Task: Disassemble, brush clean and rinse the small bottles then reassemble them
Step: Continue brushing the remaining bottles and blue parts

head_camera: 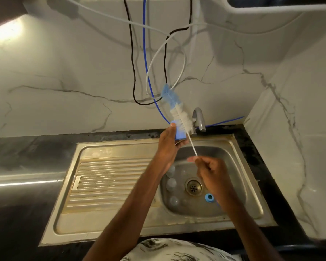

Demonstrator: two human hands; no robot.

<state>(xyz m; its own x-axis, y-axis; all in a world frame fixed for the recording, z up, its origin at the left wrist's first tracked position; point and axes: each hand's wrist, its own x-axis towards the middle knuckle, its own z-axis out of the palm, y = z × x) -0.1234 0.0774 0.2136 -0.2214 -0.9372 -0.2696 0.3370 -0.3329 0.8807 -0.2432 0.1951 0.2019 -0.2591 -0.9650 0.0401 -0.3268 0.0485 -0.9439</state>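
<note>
My left hand (168,143) grips a small blue bottle part (178,131) above the back rim of the sink. A long bottle brush (179,114) with white and blue bristles passes beside or through that part and sticks up past it. My right hand (210,171) pinches the brush's thin white handle (193,147) over the basin. In the basin lie several small clear bottles (171,184) along the left side and a blue ring cap (209,197) near the drain.
The steel sink (239,166) has a ribbed drainboard (109,183) on its left and a drain (193,187) in the middle. A tap (199,118) stands at the back. Cables and a blue tube (145,53) hang down the marble wall. Dark counter surrounds the sink.
</note>
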